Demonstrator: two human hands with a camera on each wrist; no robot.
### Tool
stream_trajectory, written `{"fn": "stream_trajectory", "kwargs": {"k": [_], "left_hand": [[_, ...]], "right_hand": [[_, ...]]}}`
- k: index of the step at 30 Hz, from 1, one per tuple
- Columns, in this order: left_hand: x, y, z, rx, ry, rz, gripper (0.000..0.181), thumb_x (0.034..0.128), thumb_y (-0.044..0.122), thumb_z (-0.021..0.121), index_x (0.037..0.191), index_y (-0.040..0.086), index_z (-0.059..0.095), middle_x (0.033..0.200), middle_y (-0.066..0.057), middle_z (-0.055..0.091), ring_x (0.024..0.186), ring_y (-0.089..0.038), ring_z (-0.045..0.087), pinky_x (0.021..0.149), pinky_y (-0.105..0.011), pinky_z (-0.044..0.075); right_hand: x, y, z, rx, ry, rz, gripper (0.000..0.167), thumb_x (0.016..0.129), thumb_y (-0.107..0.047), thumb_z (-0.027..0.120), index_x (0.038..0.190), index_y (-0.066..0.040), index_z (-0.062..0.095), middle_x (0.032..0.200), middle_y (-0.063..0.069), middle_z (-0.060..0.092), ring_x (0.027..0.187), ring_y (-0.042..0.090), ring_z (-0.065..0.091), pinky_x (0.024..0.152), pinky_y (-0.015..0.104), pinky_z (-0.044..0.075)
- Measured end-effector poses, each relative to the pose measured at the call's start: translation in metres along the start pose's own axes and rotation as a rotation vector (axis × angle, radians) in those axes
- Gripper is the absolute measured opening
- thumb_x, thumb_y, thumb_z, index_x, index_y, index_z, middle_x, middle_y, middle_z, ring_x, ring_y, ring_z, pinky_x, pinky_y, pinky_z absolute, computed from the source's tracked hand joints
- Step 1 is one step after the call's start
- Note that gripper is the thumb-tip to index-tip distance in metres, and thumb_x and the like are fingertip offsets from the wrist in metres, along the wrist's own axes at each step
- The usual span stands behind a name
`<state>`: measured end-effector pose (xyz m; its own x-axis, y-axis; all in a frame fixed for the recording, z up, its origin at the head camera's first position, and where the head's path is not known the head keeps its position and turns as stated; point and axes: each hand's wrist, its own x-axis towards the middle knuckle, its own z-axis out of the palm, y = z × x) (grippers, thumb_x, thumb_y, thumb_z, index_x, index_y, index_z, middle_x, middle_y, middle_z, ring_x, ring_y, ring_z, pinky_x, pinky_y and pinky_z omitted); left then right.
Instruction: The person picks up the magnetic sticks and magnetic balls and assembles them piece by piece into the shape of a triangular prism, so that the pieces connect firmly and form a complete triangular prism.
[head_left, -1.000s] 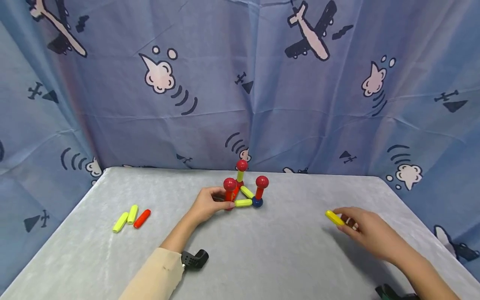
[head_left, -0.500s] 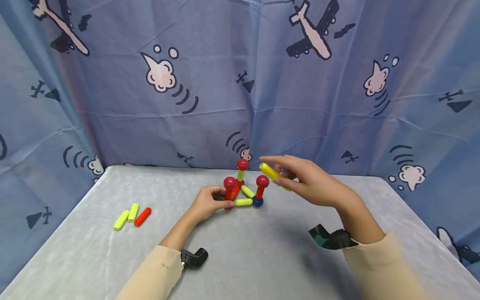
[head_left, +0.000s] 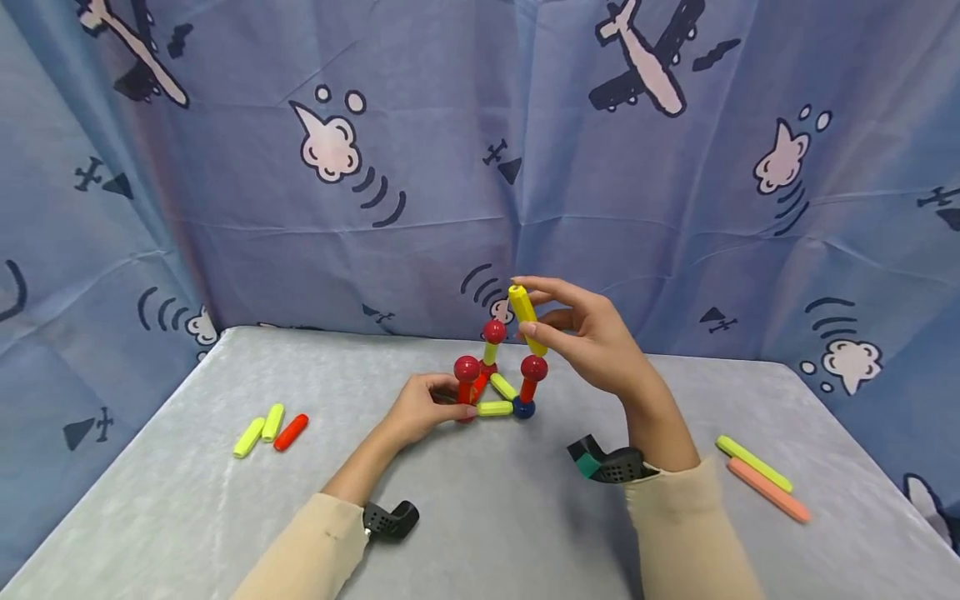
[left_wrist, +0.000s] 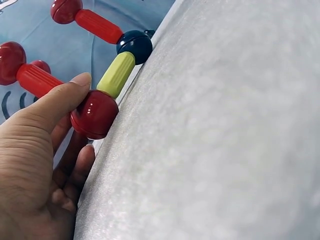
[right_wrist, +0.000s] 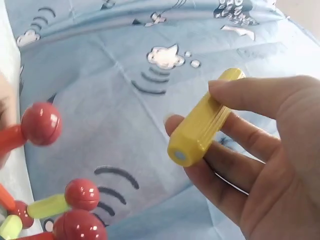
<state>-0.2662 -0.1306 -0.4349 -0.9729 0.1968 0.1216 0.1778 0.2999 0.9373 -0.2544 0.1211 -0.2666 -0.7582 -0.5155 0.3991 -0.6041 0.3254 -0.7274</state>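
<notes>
On the pale table (head_left: 187,517), if the ball-and-rod structure (head_left: 503,387) is taken as the centre of a clock with twelve at the far edge, three short rods lie near nine o'clock; they are, from left to right, a first yellow-green rod (head_left: 249,438), a second yellow-green rod (head_left: 273,423) and a red rod (head_left: 291,433), all close together; at eight o'clock, just beside the structure, is the left hand (head_left: 423,408), with a black wrist device (head_left: 392,521) below it; this hand is nearly closed and grips the left corner of the structure, the thumb lying across the lower red ball (left_wrist: 95,115) and the foot of its upright rod.

The structure stands on the table toward its far side; its base is a triangle, with a blue ball (head_left: 523,407) at the four o'clock corner; three upright rods carry the left top ball (head_left: 467,369), the back top ball (head_left: 494,332) and the right top ball (head_left: 534,368), all red; at two o'clock the right hand (head_left: 588,337) is raised, half closed, and pinches a yellow rod (head_left: 523,308) between thumb and fingers; the rod is tilted, its lower end near the right top ball, but apart from it in the right wrist view; between three and four o'clock, well apart, lie a long yellow-green stick (head_left: 754,463) and an orange stick (head_left: 769,491), side by side.
</notes>
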Motion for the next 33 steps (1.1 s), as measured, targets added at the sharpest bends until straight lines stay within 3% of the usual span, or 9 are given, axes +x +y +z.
{"fn": "stream_trajectory", "kwargs": {"k": [7, 12, 19, 33], "left_hand": [[-0.001, 0.002, 0.001, 0.018, -0.001, 0.015, 0.028, 0.0790, 0.017, 0.086, 0.104, 0.008, 0.077, 0.100, -0.009, 0.077, 0.088, -0.012, 0.068, 0.082, -0.028, 0.057], [-0.001, 0.003, 0.000, 0.011, 0.012, 0.030, 0.028, 0.0784, 0.015, 0.086, 0.103, 0.007, 0.077, 0.100, -0.010, 0.077, 0.088, -0.012, 0.068, 0.080, -0.027, 0.057], [-0.003, 0.001, 0.000, 0.001, 0.003, 0.039, 0.028, 0.0790, 0.015, 0.085, 0.103, 0.004, 0.076, 0.099, -0.011, 0.077, 0.085, -0.011, 0.068, 0.078, -0.025, 0.056], [-0.002, -0.001, -0.001, 0.011, 0.004, 0.025, 0.028, 0.0796, 0.016, 0.085, 0.105, 0.007, 0.076, 0.102, -0.011, 0.077, 0.087, -0.013, 0.069, 0.080, -0.027, 0.057]], "right_hand": [[0.006, 0.012, 0.008, 0.010, -0.049, 0.025, 0.043, 0.093, -0.015, 0.073, 0.135, -0.015, 0.063, 0.117, 0.010, 0.071, 0.096, 0.022, 0.073, 0.078, 0.035, 0.061], [0.012, 0.022, 0.020, -0.027, -0.084, 0.042, 0.038, 0.092, -0.016, 0.075, 0.129, -0.013, 0.068, 0.111, 0.007, 0.076, 0.097, 0.019, 0.071, 0.083, 0.032, 0.060], [0.015, 0.033, 0.033, -0.126, -0.152, 0.058, 0.034, 0.090, -0.015, 0.076, 0.124, -0.015, 0.072, 0.107, 0.005, 0.077, 0.093, 0.019, 0.073, 0.079, 0.033, 0.060], [0.019, 0.043, 0.042, -0.257, -0.301, 0.155, 0.033, 0.091, -0.011, 0.073, 0.123, -0.014, 0.071, 0.099, 0.003, 0.075, 0.084, 0.015, 0.066, 0.073, 0.027, 0.058]]}}
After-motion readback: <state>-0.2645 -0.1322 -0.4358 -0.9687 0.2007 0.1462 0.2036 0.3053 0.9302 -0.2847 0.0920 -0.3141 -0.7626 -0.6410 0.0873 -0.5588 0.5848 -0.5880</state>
